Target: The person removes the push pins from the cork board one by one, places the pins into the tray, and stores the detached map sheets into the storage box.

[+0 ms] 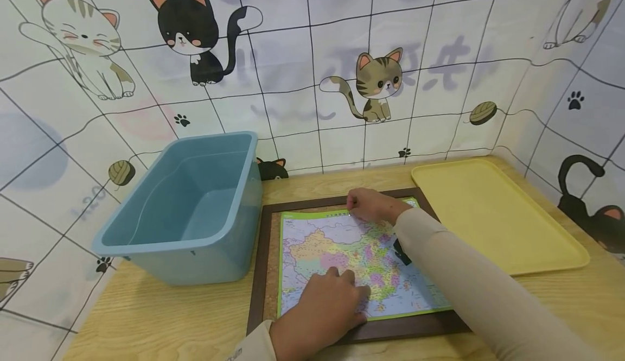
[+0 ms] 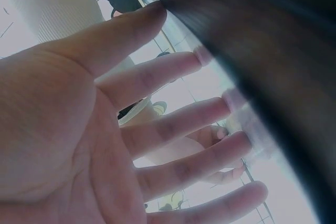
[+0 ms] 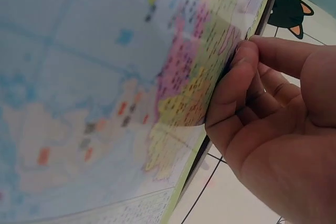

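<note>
A map of China (image 1: 322, 274) with a green border lies on a cork board (image 1: 271, 274) in a dark brown frame. My left hand (image 1: 324, 306) rests on the map's lower part with its fingers spread; in the left wrist view the fingers (image 2: 184, 169) are nearly straight, their tips against the sheet. At the map's top edge, my right hand (image 1: 370, 204) pinches a tiny pale pin-like thing between thumb and forefinger. The fingertips hide most of it. In the right wrist view the right hand (image 3: 268, 103) has its knuckles against the map (image 3: 178, 77).
On the left stands a deep blue plastic tub (image 1: 215, 247). A yellow tray (image 1: 498, 214) lies to the right, close beside the framed board. Behind the wooden table (image 1: 161, 317) rises a wall covering (image 1: 293, 78) printed with cats. The right forearm crosses the map's right side.
</note>
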`<control>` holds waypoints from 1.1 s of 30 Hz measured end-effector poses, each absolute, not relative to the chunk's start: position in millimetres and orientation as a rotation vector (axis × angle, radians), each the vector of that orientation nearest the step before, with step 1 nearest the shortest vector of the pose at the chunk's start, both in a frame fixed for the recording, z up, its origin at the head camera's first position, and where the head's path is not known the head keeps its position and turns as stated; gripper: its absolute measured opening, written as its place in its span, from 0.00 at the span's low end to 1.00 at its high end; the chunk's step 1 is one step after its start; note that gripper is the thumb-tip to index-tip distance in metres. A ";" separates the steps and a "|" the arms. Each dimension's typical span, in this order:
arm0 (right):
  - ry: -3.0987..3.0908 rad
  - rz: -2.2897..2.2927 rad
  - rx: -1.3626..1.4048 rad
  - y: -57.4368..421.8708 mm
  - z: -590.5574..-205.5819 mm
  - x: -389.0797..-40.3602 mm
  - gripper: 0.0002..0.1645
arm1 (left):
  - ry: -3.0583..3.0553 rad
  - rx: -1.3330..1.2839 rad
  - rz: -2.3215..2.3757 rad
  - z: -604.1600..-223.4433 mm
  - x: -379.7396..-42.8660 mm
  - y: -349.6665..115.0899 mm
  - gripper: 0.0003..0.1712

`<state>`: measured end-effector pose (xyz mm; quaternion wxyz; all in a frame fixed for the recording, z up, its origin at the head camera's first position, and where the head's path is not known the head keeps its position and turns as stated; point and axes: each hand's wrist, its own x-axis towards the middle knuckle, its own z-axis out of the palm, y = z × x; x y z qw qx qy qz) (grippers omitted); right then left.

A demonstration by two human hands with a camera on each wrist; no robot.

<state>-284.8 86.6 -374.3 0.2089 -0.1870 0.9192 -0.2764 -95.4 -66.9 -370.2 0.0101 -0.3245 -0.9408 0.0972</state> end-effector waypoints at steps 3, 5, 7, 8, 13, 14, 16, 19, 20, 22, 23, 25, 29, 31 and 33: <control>2.542 -0.773 -0.524 86.6 -375.4 -285.3 0.06 | -2.928 -1.020 0.303 -370.4 -95.2 -67.1 0.19; 2.538 -0.768 -0.535 86.5 -376.0 -285.8 0.06 | -2.926 -1.024 0.302 -370.4 -95.1 -67.1 0.19; 2.540 -0.760 -0.541 86.2 -376.6 -286.7 0.04 | -2.925 -1.027 0.307 -370.1 -95.3 -67.1 0.20; 2.543 -0.756 -0.542 86.1 -376.5 -287.1 0.04 | -2.925 -1.026 0.312 -369.8 -95.4 -67.0 0.20; 2.554 -0.745 -0.541 86.0 -376.9 -289.2 0.03 | -2.934 -1.028 0.316 -368.2 -96.0 -66.7 0.21; 2.550 -0.747 -0.543 86.2 -377.1 -289.4 0.03 | -2.937 -1.029 0.313 -368.1 -96.0 -66.8 0.21; 2.543 -0.751 -0.548 86.2 -378.0 -289.9 0.03 | -2.943 -1.029 0.301 -368.4 -96.0 -66.8 0.21; 2.537 -0.759 -0.549 85.5 -378.8 -289.9 0.03 | -2.946 -1.025 0.291 -369.3 -96.1 -66.9 0.20; 2.540 -0.759 -0.548 85.2 -378.8 -289.7 0.03 | -2.945 -1.023 0.292 -369.7 -96.1 -67.0 0.20; 2.545 -0.756 -0.542 84.7 -378.5 -289.2 0.03 | -2.939 -1.023 0.295 -370.1 -96.0 -67.2 0.20; 2.548 -0.754 -0.538 84.6 -378.2 -289.0 0.03 | -2.936 -1.025 0.293 -369.9 -95.9 -67.3 0.20; 2.551 -0.750 -0.530 84.7 -377.8 -288.7 0.03 | -2.926 -1.030 0.291 -369.5 -95.4 -67.6 0.20; 2.551 -0.743 -0.527 85.1 -377.5 -288.4 0.03 | -2.916 -1.033 0.282 -368.6 -95.3 -67.8 0.20; 2.553 -0.737 -0.529 84.9 -377.5 -288.6 0.03 | -2.922 -1.032 0.284 -368.7 -95.6 -67.8 0.20; 2.554 -0.734 -0.520 84.6 -377.7 -288.8 0.03 | -2.932 -1.031 0.284 -369.0 -96.0 -67.8 0.20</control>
